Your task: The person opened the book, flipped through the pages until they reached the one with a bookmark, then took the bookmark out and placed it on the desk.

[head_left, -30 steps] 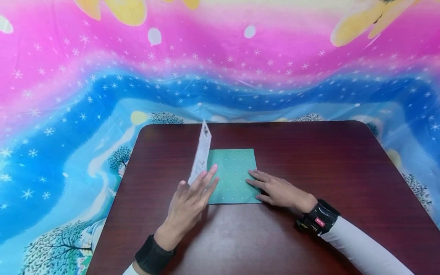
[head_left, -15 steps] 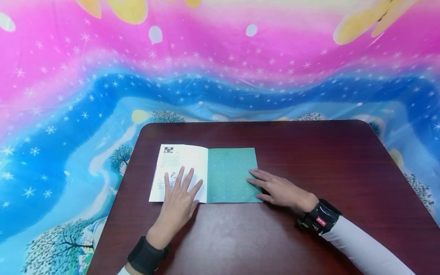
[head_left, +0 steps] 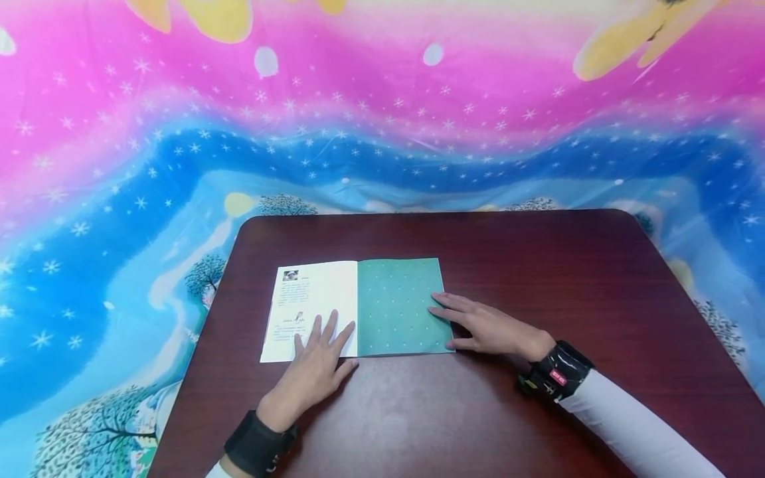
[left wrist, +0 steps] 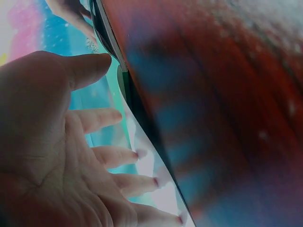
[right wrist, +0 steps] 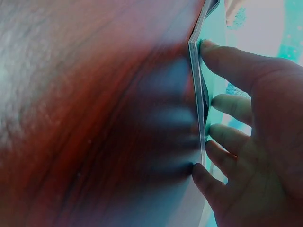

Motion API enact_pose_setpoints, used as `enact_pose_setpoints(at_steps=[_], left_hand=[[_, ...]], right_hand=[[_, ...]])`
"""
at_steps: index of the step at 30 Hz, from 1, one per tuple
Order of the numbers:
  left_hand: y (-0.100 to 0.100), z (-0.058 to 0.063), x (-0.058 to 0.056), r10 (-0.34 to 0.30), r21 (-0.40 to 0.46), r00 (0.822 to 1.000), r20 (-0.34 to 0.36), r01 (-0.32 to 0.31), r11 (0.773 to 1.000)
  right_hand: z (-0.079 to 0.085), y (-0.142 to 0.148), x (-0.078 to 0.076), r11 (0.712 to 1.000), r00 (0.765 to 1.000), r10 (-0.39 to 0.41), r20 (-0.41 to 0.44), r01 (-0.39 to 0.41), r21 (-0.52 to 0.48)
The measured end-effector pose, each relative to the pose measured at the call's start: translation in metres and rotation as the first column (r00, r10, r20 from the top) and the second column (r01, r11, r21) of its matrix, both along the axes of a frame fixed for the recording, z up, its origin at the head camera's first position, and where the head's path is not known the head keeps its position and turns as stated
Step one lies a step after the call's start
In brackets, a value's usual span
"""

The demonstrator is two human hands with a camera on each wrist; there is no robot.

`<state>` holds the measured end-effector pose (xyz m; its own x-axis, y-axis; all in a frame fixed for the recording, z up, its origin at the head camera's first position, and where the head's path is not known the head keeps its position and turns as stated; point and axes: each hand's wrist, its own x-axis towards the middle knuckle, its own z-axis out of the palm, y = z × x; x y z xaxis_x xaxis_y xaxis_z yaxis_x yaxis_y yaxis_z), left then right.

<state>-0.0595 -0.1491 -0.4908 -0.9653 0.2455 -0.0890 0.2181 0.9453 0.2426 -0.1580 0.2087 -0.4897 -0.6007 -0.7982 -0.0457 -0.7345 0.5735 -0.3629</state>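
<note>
Presently: booklet (head_left: 366,307) spread on a dark bench (head_left: 538,265), both hands laid upon it

Item: one thin booklet, lying unfolded on the red-brown wooden bench, left of the middle, its spine running away from the person. White page (head_left: 335,285) on the left: small photo (head_left: 290,275) near the outer top corner, printed lines below it, too small to read, and a little drawing (head_left: 299,318) lower down. Green page (head_left: 399,292) on the right, sprinkled with pale dots. Low side view from the right wrist shows layered page edges with a narrow gap between leaves.

Left hand (head_left: 312,370): grip released, fingers fanned and straight over the lower part of the white page, covering some of it; thumb out past the near edge, beside the spine.

Right hand (head_left: 497,330): grip likewise released, fingers extended, tips resting on the outer margin of the green page, hiding part of that edge.

Worn: black band (head_left: 260,443) on the left wrist; black band with red label (head_left: 562,373) on the right; white sleeve (head_left: 636,425) on the right arm.

Surroundings: printed cloth (head_left: 382,143) behind and beside the bench, in pink and blue with snowflakes, trees and yellow shapes; pale shine on the bench's near part.
</note>
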Motion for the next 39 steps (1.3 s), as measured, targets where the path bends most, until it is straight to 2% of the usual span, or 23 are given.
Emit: enact_pose_setpoints(at_steps=[8, 15, 26, 32, 39], left_hand=[[0.005, 0.0, 0.002, 0.008, -0.011, 0.999, 0.031, -0.007, 1.0], [0.007, -0.001, 0.004, 0.019, -0.038, 0.999, 0.042, -0.017, 0.999], [0.02, 0.0, -0.003, 0.04, -0.057, 0.996, 0.078, -0.036, 0.998], [0.026, -0.001, -0.004, 0.044, -0.072, 0.997, 0.06, -0.04, 0.997], [0.028, 0.0, -0.005, 0.038, -0.088, 0.999, 0.001, -0.038, 0.995]], right_hand=[[-0.001, 0.001, -0.002, 1.0, 1.0, 0.021, -0.009, -0.021, -0.012], [-0.001, -0.003, -0.004, 1.0, 0.999, 0.018, -0.03, -0.018, 0.016], [0.002, -0.007, -0.001, 1.0, 0.994, -0.007, -0.105, 0.01, 0.027], [-0.001, -0.01, 0.001, 1.0, 0.984, -0.008, -0.18, 0.007, -0.004], [-0.003, -0.014, -0.002, 0.999, 0.976, -0.038, -0.213, 0.04, 0.005]])
